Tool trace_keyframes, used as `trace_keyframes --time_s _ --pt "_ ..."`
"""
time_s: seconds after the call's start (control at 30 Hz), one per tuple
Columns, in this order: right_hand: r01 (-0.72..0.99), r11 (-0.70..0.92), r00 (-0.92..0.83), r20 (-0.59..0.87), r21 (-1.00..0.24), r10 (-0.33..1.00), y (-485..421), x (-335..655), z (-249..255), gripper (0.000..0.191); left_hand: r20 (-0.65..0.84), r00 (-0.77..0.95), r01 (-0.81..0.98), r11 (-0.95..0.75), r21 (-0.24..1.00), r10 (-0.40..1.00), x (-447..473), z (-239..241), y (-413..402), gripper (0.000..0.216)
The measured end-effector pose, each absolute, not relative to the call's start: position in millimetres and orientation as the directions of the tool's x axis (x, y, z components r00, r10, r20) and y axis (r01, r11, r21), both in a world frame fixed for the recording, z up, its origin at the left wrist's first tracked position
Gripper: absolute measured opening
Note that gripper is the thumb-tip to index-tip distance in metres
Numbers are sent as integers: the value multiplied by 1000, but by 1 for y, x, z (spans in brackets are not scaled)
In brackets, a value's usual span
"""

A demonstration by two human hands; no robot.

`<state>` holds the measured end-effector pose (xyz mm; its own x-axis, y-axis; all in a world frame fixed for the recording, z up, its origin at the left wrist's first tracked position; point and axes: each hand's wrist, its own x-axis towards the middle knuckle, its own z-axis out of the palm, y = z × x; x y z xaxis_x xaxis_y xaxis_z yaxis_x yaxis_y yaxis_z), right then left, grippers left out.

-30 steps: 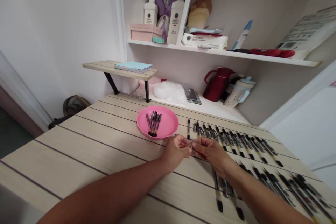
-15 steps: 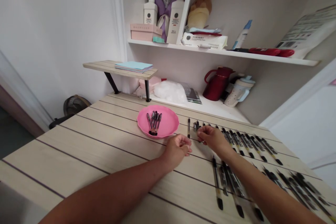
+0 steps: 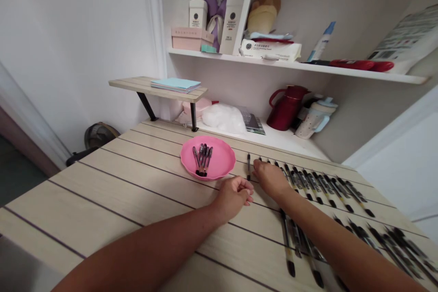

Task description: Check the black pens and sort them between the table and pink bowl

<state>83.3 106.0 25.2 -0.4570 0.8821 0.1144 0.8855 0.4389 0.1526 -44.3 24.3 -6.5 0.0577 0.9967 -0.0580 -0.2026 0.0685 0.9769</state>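
My left hand (image 3: pixel 235 195) rests on the wooden table (image 3: pixel 137 191) as a loose fist, and nothing shows in it. My right hand (image 3: pixel 270 178) lies palm down on the left end of a long row of black pens (image 3: pixel 321 187). Its fingertips cover the first pens there, so its grip is hidden. A single black pen (image 3: pixel 248 167) lies just left of those fingers. A pink plate (image 3: pixel 221 162) with several black pens (image 3: pixel 202 160) in it stands a little beyond my left hand. More black pens (image 3: pixel 297 246) lie under and beside my right forearm.
A small wooden riser (image 3: pixel 160 87) with blue paper stands at the back left. Behind the table a white ledge carries a red jug (image 3: pixel 285 107), a pale cup (image 3: pixel 315 118) and a white bag. A shelf above it bears bottles and boxes. A fan (image 3: pixel 97 134) sits on the floor at left.
My hands were together over the table; my right hand has moved away and forward to the left end of the pen row. My left hand has stayed put.
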Motion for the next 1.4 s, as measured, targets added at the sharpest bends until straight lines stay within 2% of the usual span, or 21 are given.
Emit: trace_keyframes --time_s 0.17,0.33,0.47,0.57,0.63,0.7,0.83,1.03,1.4 --pt "879 444 -466 112 173 878 108 78 25 12 -56 65 -205 69 976 996 -44 -7 25 6" --pt "900 415 -433 169 132 886 107 87 30 12 -52 71 -198 65 978 996 -45 -8 25 7" --pt "928 371 -355 275 -8 894 92 113 40 13 -45 82 -131 55 990 996 -45 -11 26 10" --pt "907 380 -321 290 -180 902 68 132 42 14 28 52 108 -34 994 998 -46 -12 30 13" --pt "877 397 -330 260 -272 907 48 141 38 15 125 34 359 -129 924 992 -47 -10 34 14" --pt "858 396 -342 214 -326 915 28 144 33 15 217 52 585 -206 784 975 -47 -6 39 17" --pt "824 391 -366 143 -410 920 -3 139 25 12 243 93 823 -212 527 965 -42 3 53 31" --pt "767 392 -383 128 -508 915 -22 127 24 13 81 42 928 -69 367 996 -24 15 72 39" --pt "760 388 -393 106 -521 913 -25 130 19 13 42 -35 948 20 319 999 -14 22 84 30"
